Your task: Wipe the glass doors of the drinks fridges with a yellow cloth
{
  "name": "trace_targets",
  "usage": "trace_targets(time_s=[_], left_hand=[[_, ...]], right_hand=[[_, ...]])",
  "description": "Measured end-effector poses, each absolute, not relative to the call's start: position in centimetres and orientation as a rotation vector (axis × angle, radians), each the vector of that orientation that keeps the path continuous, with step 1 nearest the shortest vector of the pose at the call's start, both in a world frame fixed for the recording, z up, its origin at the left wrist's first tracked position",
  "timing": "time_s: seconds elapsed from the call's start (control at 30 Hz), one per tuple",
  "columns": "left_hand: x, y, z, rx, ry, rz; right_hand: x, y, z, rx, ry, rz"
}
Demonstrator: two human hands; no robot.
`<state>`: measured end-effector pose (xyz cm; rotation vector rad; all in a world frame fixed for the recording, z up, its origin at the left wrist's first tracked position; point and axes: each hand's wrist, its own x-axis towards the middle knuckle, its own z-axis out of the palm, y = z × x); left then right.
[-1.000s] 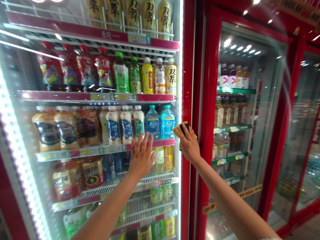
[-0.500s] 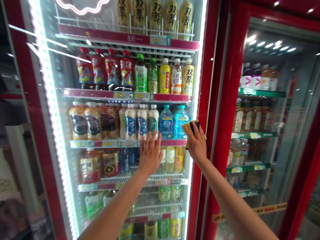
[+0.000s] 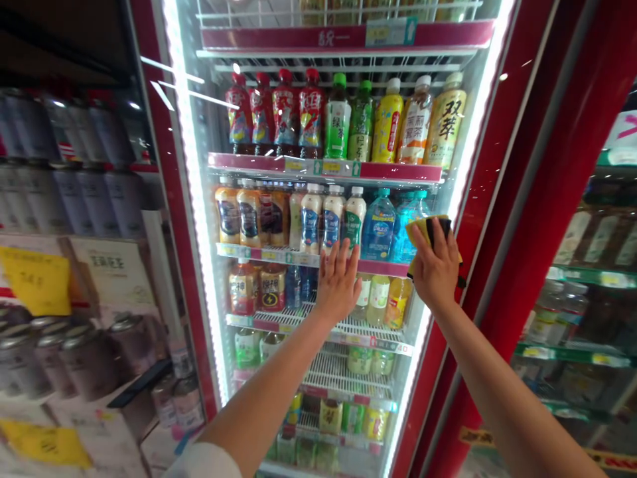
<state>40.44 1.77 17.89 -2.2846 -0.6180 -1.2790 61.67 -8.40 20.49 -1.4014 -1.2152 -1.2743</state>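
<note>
My left hand [image 3: 338, 285] lies flat with its fingers spread, at the glass door of a lit drinks fridge, in front of the middle shelf. Nothing is in it. A yellow and black cloth [image 3: 417, 234] is under my right hand [image 3: 438, 275], held against the glass near the door's right edge. The fingers and palm cover part of the cloth. Behind the glass, by my right hand, stand blue bottles [image 3: 379, 226]. White bottles with blue and green labels [image 3: 311, 219] stand above and left of my left hand.
A red door frame [image 3: 490, 199] runs along the right side, and a second fridge with green shelf strips [image 3: 580, 275] stands beyond it. On the left, shelves hold many cans [image 3: 94, 358] and yellow price signs [image 3: 37, 279]. Light strips [image 3: 192, 179] edge the fridge.
The view has swung left and tilted, so the fridge sits further right and the can shelves show at left. Both hands keep about the same places on the door, the cloth still under the right.
</note>
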Motion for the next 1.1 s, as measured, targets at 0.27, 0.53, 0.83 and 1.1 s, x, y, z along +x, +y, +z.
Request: trace_targets(time_s=[0.27, 0.53, 0.83, 1.1], left_hand=[[39.5, 1.8, 17.9, -2.301, -0.638, -1.229], [37.6, 2.9, 18.2, -2.245, -0.696, -1.219], [35.6, 4.1, 18.1, -2.218, -0.655, -1.275], [33.5, 5.7, 18.8, -2.152, -0.643, -1.291]], right_hand=[[59.0, -8.4, 16.8, -1.393, -1.539, -1.265], [57.9, -5.5, 20.3, -1.111, -1.179, -1.212], [55.9, -5.9, 17.3, -1.259, -1.494, -1.248], [51.3, -2.0, 22.1, -1.342, -1.202, -1.198]])
